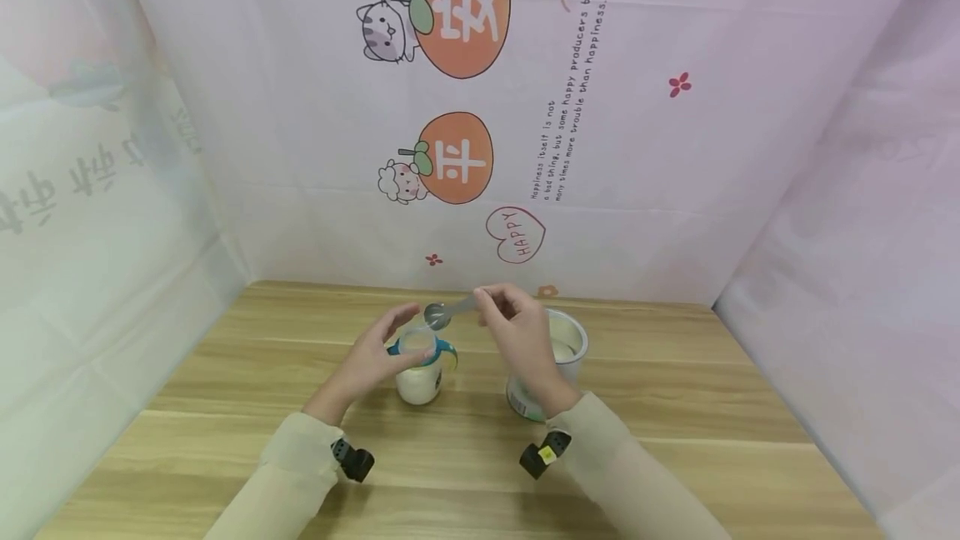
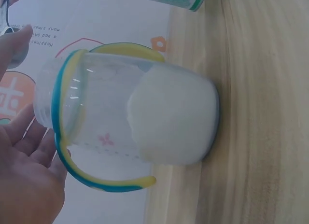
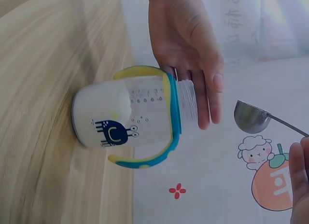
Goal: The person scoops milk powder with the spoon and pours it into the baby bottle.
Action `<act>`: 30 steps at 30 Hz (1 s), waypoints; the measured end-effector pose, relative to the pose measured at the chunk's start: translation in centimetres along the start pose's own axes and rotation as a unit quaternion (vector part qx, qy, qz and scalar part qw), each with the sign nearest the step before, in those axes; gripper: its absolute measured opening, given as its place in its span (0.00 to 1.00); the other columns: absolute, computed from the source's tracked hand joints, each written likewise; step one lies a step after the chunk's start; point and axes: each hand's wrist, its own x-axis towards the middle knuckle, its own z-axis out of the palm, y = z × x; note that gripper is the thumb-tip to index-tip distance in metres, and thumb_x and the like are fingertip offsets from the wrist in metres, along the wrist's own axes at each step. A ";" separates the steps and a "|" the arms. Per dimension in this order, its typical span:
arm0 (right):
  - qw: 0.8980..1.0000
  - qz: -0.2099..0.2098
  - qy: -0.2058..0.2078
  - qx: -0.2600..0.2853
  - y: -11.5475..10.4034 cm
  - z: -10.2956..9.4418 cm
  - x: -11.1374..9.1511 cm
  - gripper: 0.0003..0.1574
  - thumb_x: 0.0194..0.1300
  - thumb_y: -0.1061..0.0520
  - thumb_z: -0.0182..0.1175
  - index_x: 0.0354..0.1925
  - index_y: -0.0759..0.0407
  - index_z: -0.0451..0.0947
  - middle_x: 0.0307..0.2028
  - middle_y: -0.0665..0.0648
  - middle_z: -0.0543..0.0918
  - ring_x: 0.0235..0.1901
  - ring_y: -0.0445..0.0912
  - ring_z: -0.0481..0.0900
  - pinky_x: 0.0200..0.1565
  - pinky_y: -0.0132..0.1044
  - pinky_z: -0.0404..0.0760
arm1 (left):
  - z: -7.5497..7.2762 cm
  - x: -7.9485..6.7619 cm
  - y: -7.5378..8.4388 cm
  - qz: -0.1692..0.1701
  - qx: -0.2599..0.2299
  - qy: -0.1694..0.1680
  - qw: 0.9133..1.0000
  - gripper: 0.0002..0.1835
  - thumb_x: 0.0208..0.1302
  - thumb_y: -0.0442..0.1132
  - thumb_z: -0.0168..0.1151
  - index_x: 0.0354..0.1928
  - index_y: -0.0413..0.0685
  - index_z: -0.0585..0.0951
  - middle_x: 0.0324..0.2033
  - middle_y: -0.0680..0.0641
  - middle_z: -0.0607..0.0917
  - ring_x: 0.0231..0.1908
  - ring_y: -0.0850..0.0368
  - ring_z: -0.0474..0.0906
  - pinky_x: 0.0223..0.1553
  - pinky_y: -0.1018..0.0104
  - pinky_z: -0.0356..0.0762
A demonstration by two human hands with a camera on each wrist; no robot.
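A clear baby bottle (image 1: 418, 387) without a lid stands upright on the table, with blue-and-yellow handles and white powder (image 2: 174, 118) filling its lower part. Around its open neck my left hand (image 1: 369, 362) is held with fingers loosely extended; whether it touches the neck I cannot tell. My right hand (image 1: 521, 336) pinches the handle of a metal measuring spoon (image 3: 252, 119). The spoon's round bowl is above the bottle's mouth, apart from it. What the bowl contains is hidden. Beneath and behind my right hand is an open can (image 1: 573, 368), whitish inside and partly covered by that hand.
The wood-grain table (image 1: 675, 440) meets a printed cloth backdrop (image 1: 637, 190) behind the bottle and can. Cloth also hangs on the left and right sides. Each sleeve cuff carries a small black camera, such as the left wrist camera (image 1: 354, 461).
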 end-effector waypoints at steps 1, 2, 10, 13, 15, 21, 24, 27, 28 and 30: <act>1.000 -0.001 0.000 0.000 -0.1 -0.2 0.0 0.09 0.73 0.63 0.59 0.39 0.70 0.82 0.25 0.66 0.81 0.22 0.46 0.75 0.22 0.27 0.66 | 0.0 0.0 0.1 0.004 -0.001 0.001 1.000 0.43 0.61 0.52 0.73 0.75 0.54 0.63 0.73 0.46 0.64 0.74 0.41 0.52 0.70 0.36 0.50; 1.000 0.000 0.001 -0.001 -0.1 -0.4 0.1 0.09 0.73 0.64 0.59 0.39 0.71 0.82 0.26 0.66 0.81 0.23 0.45 0.75 0.22 0.27 0.66 | 0.0 0.1 0.3 0.007 -0.001 0.001 1.000 0.43 0.61 0.51 0.73 0.75 0.53 0.63 0.73 0.46 0.64 0.74 0.41 0.52 0.70 0.36 0.50; 0.999 0.019 0.022 -0.028 -0.4 -2.1 0.4 0.09 0.72 0.62 0.61 0.39 0.69 0.82 0.26 0.57 0.82 0.25 0.49 0.79 0.24 0.26 0.70 | 0.4 0.4 1.6 0.019 0.024 0.006 1.000 0.45 0.59 0.54 0.74 0.74 0.54 0.64 0.72 0.49 0.66 0.73 0.45 0.56 0.71 0.41 0.53; 0.999 0.022 0.021 -0.035 -0.5 -2.8 0.5 0.09 0.72 0.63 0.60 0.39 0.70 0.82 0.26 0.56 0.82 0.27 0.55 0.80 0.26 0.26 0.72 | 0.7 0.7 2.0 0.021 0.028 0.008 0.999 0.45 0.58 0.53 0.75 0.74 0.53 0.64 0.72 0.50 0.67 0.73 0.46 0.56 0.71 0.43 0.54; 0.999 0.020 0.020 -0.040 -0.1 -3.4 0.4 0.09 0.72 0.63 0.60 0.39 0.70 0.82 0.27 0.56 0.82 0.27 0.56 0.80 0.26 0.26 0.72 | 1.0 0.9 2.2 0.025 0.025 0.007 0.999 0.45 0.59 0.51 0.75 0.74 0.53 0.64 0.72 0.51 0.67 0.73 0.47 0.57 0.71 0.44 0.54; 0.998 0.026 0.029 -0.047 3.2 -5.0 0.5 0.10 0.73 0.59 0.61 0.40 0.66 0.83 0.28 0.55 0.83 0.27 0.54 0.81 0.26 0.26 0.74 | 2.1 1.6 3.1 0.046 0.024 -0.007 0.999 0.44 0.59 0.51 0.75 0.74 0.51 0.64 0.72 0.51 0.67 0.73 0.49 0.58 0.71 0.46 0.54; 0.998 0.025 0.034 -0.054 4.3 -5.9 0.4 0.11 0.73 0.55 0.62 0.41 0.63 0.83 0.29 0.54 0.84 0.28 0.51 0.81 0.28 0.27 0.76 | 2.7 2.0 3.5 0.054 0.037 -0.009 0.998 0.45 0.58 0.54 0.74 0.74 0.54 0.65 0.71 0.52 0.68 0.72 0.51 0.59 0.71 0.48 0.56; 0.997 0.017 0.038 -0.062 4.7 -6.8 0.3 0.14 0.73 0.51 0.62 0.40 0.61 0.84 0.30 0.56 0.84 0.28 0.49 0.81 0.30 0.28 0.79 | 3.2 2.3 3.9 0.060 0.052 -0.011 0.997 0.44 0.58 0.56 0.74 0.74 0.56 0.65 0.70 0.54 0.68 0.71 0.53 0.60 0.71 0.49 0.57; 0.997 0.015 0.038 -0.061 4.8 -7.2 0.3 0.14 0.72 0.50 0.62 0.40 0.60 0.84 0.30 0.57 0.84 0.28 0.48 0.81 0.30 0.29 0.79 | 3.4 2.4 4.1 0.063 0.052 -0.013 0.997 0.44 0.58 0.56 0.74 0.74 0.56 0.65 0.70 0.54 0.68 0.71 0.54 0.60 0.71 0.50 0.57; 0.997 0.017 0.036 -0.061 5.0 -7.7 0.2 0.16 0.72 0.47 0.62 0.40 0.60 0.84 0.30 0.59 0.84 0.28 0.48 0.81 0.30 0.30 0.79 | 3.7 2.5 4.3 0.069 0.052 -0.017 0.996 0.44 0.58 0.56 0.74 0.74 0.56 0.65 0.70 0.54 0.69 0.71 0.54 0.61 0.71 0.51 0.57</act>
